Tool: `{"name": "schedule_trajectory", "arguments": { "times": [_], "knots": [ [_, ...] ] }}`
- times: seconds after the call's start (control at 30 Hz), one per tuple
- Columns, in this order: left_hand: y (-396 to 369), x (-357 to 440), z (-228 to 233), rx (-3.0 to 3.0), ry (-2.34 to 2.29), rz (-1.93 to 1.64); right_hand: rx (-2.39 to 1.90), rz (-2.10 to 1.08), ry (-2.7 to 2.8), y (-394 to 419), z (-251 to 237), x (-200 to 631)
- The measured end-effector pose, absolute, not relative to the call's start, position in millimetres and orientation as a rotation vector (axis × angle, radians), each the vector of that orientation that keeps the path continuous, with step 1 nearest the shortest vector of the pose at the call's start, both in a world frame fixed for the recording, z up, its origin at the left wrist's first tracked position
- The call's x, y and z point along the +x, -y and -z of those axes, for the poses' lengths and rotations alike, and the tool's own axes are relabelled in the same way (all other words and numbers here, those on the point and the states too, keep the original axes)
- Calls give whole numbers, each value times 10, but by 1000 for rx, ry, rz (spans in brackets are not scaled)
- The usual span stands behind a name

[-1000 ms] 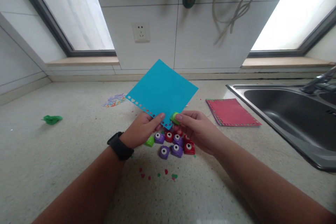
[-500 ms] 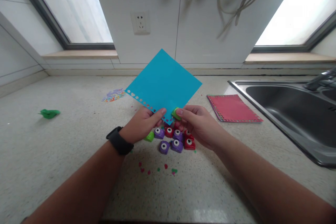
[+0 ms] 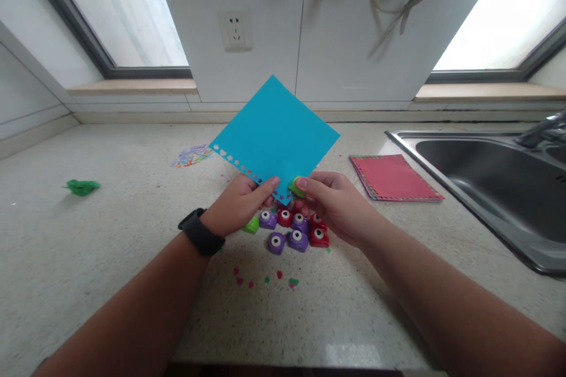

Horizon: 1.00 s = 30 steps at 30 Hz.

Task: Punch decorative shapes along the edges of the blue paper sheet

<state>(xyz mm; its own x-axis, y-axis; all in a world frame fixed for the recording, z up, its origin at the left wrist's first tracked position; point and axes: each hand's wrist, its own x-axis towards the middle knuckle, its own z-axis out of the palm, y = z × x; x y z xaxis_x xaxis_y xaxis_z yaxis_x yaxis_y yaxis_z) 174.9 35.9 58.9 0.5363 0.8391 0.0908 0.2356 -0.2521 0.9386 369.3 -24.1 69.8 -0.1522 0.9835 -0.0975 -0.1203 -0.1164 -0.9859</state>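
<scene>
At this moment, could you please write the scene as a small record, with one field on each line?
left hand: pinches the blue sheet, thumb on top
right hand: holds a green punch at the sheet's edge, near its bottom corner
blue sheet: cut-out shapes along its lower left edge
below the hands: purple punches and red punches
nearest the viewer: scattered paper bits
right side: red sheet beside the sink
far left: green crumpled item

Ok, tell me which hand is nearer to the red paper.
Right. The right hand is just left of the red paper, apart from it; the left hand is farther left, at the blue sheet's lower edge.
</scene>
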Motion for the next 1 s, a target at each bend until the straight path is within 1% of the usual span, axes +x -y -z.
{"name": "schedule_trajectory", "arguments": {
  "times": [0.47,0.8,1.0],
  "knots": [
    [-354,1760,-587,1763,-907,-780,-1153,-1410,1185,234,-667,3705],
    [-373,1756,-542,1788,-868,-785,-1195,-1282,1260,227,-650,3723],
    [-378,1752,-527,1781,-833,-783,-1153,-1300,1244,216,-627,3721]
  ]
}}
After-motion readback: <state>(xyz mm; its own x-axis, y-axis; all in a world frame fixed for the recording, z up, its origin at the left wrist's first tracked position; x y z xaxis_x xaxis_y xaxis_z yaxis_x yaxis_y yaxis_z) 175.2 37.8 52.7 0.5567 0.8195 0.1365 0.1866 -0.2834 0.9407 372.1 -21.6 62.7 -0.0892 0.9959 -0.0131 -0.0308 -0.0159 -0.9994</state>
